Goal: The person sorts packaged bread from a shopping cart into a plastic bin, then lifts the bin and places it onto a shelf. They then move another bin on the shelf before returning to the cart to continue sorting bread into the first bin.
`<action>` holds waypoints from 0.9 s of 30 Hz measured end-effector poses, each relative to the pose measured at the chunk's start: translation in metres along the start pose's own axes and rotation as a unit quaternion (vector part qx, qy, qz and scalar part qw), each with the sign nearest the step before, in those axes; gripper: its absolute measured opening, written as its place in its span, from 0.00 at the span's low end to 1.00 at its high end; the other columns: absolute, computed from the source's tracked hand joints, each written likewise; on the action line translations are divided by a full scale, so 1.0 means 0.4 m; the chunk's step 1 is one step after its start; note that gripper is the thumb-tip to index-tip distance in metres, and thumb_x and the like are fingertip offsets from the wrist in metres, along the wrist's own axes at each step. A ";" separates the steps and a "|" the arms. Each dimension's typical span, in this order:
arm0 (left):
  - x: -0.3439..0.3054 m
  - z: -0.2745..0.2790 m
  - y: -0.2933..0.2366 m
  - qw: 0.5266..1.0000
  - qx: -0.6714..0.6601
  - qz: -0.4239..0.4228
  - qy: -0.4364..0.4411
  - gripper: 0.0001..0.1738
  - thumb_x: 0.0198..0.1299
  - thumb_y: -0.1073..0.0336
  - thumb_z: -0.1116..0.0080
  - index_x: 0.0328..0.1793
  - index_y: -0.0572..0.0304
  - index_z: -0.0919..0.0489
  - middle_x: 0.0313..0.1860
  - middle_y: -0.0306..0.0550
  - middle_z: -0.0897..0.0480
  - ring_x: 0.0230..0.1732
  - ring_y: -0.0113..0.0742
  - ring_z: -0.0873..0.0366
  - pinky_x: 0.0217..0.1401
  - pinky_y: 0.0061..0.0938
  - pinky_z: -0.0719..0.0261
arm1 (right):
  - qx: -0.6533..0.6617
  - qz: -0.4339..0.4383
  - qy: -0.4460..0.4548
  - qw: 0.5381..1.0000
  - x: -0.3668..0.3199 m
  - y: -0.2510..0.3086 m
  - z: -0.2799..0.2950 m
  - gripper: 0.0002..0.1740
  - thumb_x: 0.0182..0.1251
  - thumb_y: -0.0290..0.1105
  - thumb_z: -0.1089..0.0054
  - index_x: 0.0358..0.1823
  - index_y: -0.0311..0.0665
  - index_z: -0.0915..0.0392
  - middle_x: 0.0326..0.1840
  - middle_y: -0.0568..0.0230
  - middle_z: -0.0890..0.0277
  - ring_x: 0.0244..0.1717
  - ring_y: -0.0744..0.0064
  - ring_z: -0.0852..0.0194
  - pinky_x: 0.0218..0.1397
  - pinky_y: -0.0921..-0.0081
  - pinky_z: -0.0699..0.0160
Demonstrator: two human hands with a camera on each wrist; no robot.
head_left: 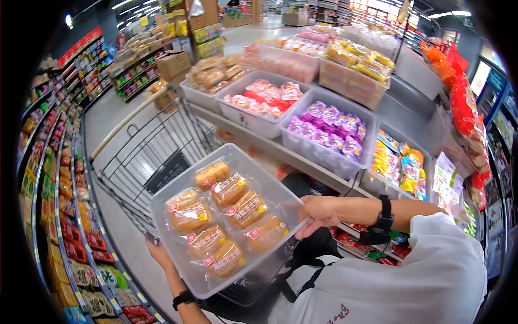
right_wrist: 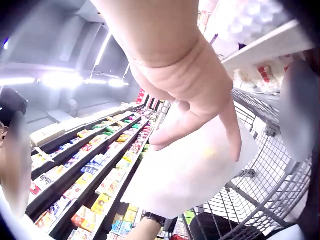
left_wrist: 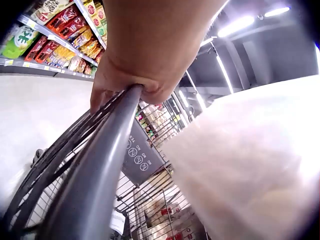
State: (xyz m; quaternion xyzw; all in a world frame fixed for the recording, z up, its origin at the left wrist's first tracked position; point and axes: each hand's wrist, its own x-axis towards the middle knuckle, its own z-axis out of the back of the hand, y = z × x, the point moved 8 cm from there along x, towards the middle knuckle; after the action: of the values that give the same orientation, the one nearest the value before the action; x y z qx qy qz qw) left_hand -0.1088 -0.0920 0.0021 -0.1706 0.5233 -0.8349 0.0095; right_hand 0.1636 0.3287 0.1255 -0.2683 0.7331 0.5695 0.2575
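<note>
A translucent plastic bin (head_left: 178,259) holds several wrapped bread rolls (head_left: 245,208) in front of my body, tilted over the shopping cart (head_left: 145,146). My right hand (head_left: 319,215) grips the bin's right rim, thumb on one side and fingers on the other. In the right wrist view the same hand (right_wrist: 195,95) spreads over the bin's pale, overexposed wall. My left hand (head_left: 157,251) is beyond the bin's left side. The left wrist view shows that hand (left_wrist: 127,85) wrapped around the cart's thick grey bar (left_wrist: 105,165), with the bin's blurred side close by.
Bins of red-and-white packets (head_left: 264,100), purple-wrapped packets (head_left: 329,127) and colourful bags (head_left: 399,164) line the display stand on the right. Behind them stand more bread bins (head_left: 353,70). Snack shelves (head_left: 70,216) run along the left, across the aisle floor (head_left: 108,167).
</note>
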 end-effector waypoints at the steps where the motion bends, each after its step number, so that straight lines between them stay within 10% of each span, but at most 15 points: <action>1: -0.005 0.001 -0.024 1.000 0.015 -0.015 0.010 0.30 0.64 0.78 0.50 0.74 0.76 0.36 0.72 0.67 0.29 0.72 0.52 0.29 0.74 0.36 0.32 | -0.014 -0.010 -0.006 1.000 -0.042 -0.004 0.006 0.30 0.73 0.26 0.56 0.76 0.31 0.46 0.58 0.38 0.24 0.50 0.52 0.14 0.53 0.63 0.11; 18: 0.020 0.041 0.099 0.982 -0.106 0.154 0.025 0.37 0.64 0.81 0.59 0.81 0.53 0.41 0.81 0.55 0.40 0.75 0.52 0.36 0.62 0.51 0.24 | 0.241 0.107 -0.256 0.930 -0.745 -0.177 0.146 0.37 0.67 0.18 0.56 0.79 0.30 0.49 0.51 0.30 0.21 0.42 0.45 0.11 0.44 0.68 0.05; 27: 0.046 0.107 0.180 0.980 -0.102 0.167 -0.031 0.33 0.69 0.78 0.56 0.80 0.48 0.39 0.80 0.46 0.38 0.70 0.50 0.32 0.53 0.42 0.20 | 0.338 0.199 -0.341 0.854 -0.940 -0.225 0.281 0.29 0.72 0.23 0.63 0.75 0.25 0.44 0.57 0.20 0.26 0.43 0.36 0.13 0.39 0.70 0.05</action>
State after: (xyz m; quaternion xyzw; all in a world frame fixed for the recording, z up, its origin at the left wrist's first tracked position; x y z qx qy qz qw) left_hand -0.1252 -0.1653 -0.0391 -0.1063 0.6261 -0.7582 0.1474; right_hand 0.5052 0.4571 0.2951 0.1981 0.7842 0.3811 0.4478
